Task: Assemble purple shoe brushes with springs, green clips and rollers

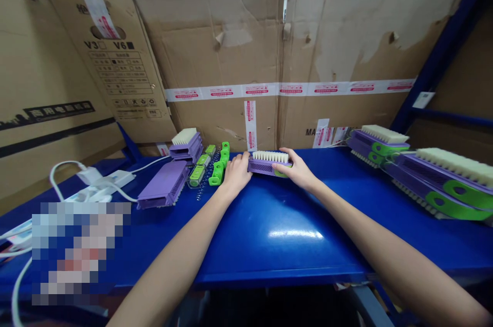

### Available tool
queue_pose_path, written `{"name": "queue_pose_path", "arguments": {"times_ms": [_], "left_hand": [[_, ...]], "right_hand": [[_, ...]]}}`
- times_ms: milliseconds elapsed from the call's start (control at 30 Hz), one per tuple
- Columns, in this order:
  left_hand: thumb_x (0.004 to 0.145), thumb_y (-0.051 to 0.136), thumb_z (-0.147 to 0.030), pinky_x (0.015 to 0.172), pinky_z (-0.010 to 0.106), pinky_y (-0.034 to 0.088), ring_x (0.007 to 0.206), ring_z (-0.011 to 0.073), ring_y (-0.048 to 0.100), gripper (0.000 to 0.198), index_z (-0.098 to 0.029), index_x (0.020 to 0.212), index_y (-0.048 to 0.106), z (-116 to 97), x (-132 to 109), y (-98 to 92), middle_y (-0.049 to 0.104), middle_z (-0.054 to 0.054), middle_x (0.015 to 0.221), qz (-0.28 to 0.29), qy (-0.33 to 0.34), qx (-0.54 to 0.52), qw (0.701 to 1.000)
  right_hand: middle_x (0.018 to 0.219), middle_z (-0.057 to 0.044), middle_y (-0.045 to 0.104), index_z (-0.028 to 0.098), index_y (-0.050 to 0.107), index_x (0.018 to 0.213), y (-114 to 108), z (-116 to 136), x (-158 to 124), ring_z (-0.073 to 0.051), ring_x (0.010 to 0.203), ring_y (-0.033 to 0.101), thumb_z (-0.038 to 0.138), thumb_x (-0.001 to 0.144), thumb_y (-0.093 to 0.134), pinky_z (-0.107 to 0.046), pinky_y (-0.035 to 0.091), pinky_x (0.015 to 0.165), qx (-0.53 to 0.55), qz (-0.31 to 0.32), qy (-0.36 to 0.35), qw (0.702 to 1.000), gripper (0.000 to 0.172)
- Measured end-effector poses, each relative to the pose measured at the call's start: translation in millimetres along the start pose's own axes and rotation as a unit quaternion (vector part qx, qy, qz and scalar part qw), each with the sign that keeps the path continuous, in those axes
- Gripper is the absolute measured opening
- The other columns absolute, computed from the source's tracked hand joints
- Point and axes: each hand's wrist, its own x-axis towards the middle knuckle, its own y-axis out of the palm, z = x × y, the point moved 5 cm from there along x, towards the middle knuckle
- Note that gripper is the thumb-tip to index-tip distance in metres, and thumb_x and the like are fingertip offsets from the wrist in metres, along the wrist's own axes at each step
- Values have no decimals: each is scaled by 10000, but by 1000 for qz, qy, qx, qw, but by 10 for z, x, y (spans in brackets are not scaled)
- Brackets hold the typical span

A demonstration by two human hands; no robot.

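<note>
A purple brush [264, 165] with cream bristles facing up and a green right end lies on the blue table in front of me. My right hand [299, 170] is closed around its right end, thumb along the near side. My left hand [236, 173] grips the left end, its fingertips partly hidden. Just left of that hand are green plastic end pieces [217, 173]. Beside them, small green parts in clear cases [197, 175] form a row, with thin metal springs [204, 175] scattered alongside.
Purple housings [164, 186] are at left, one stack topped by a bristle block [185, 136]. A white power strip [100, 188] with cables lies farther left. Several purple-and-green brushes [435, 178] are stacked at right. Taped cardboard [223, 60] walls the back; a blue metal post [439, 44] rises at right.
</note>
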Motion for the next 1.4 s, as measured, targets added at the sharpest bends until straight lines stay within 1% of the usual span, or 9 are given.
{"name": "queue_pose_path", "arguments": {"times_ms": [267, 500, 633, 733, 867, 1000, 1100, 1200, 1400], "left_hand": [[753, 415, -38, 916, 441, 419, 1082, 301, 534, 462, -111, 1204, 489, -69, -37, 37, 562, 183, 1139, 35, 19, 43, 998], [749, 420, -42, 909, 482, 420, 1127, 335, 495, 507, -88, 1252, 466, -89, -58, 115, 528, 210, 1190, 67, 23, 46, 996], [778, 463, -110, 944, 491, 403, 1181, 345, 466, 547, -115, 1321, 396, -94, -63, 68, 456, 217, 1292, 27, 15, 14, 999], [791, 550, -235, 980, 490, 384, 1247, 363, 423, 696, -150, 1410, 243, -101, -63, 11, 299, 226, 1419, -49, 12, -33, 998], [838, 535, -357, 1003, 502, 364, 1275, 364, 404, 704, -161, 1422, 194, -121, -59, -28, 282, 228, 1424, -121, 20, -99, 987], [865, 482, -462, 1027, 502, 338, 1280, 354, 397, 640, -152, 1392, 290, -242, -86, -86, 321, 214, 1413, -120, 54, -115, 985], [829, 516, -534, 1050, 497, 314, 1315, 346, 354, 678, -171, 1374, 341, -407, -139, -95, 305, 199, 1440, -81, 104, -127, 983], [756, 617, -532, 1058, 485, 316, 1313, 322, 356, 743, -198, 1366, 356, -541, -186, -58, 376, 173, 1408, -50, 141, -150, 977], [808, 574, -377, 1032, 447, 373, 1254, 287, 439, 572, -198, 1329, 419, -541, -178, -58, 484, 136, 1352, -44, 148, -142, 978]], "right_hand": [[1183, -102, 596, 187, 488, 1253, 0, 47, -21, -255, 1078, 558, 461, 655, 713, -419, 423, 953, -51, -10, -31, 998, 695], [1249, -134, 560, 170, 483, 1271, 25, 136, -45, -291, 1152, 516, 429, 622, 727, -442, 381, 996, -131, -5, -109, 985, 740], [1170, -102, 605, 208, 502, 1243, -10, 61, -35, -272, 1073, 561, 450, 592, 747, -447, 415, 963, -64, -41, -12, 997, 736], [1081, -84, 635, 217, 548, 1134, -13, -33, -37, -241, 971, 601, 498, 654, 687, -432, 486, 871, 82, -58, 106, 989, 574], [976, -62, 646, 222, 561, 1001, 78, -44, -89, -205, 823, 620, 492, 735, 610, -421, 549, 711, 292, -22, 245, 924, 382], [801, -16, 628, 244, 557, 953, 157, 50, -159, -167, 735, 617, 453, 822, 498, -408, 554, 722, 402, -8, 305, 863, 254], [785, -29, 634, 227, 561, 928, 240, 113, -205, -166, 735, 627, 443, 854, 426, -372, 557, 724, 428, 18, 324, 843, 265], [811, -72, 652, 190, 568, 908, 329, 176, -232, -184, 766, 648, 436, 876, 342, -346, 560, 697, 412, 82, 320, 849, 336], [676, -82, 627, 145, 571, 894, 341, 127, -266, -178, 568, 647, 557, 875, 285, -323, 564, 576, 305, 148, 371, 865, 502]]}}
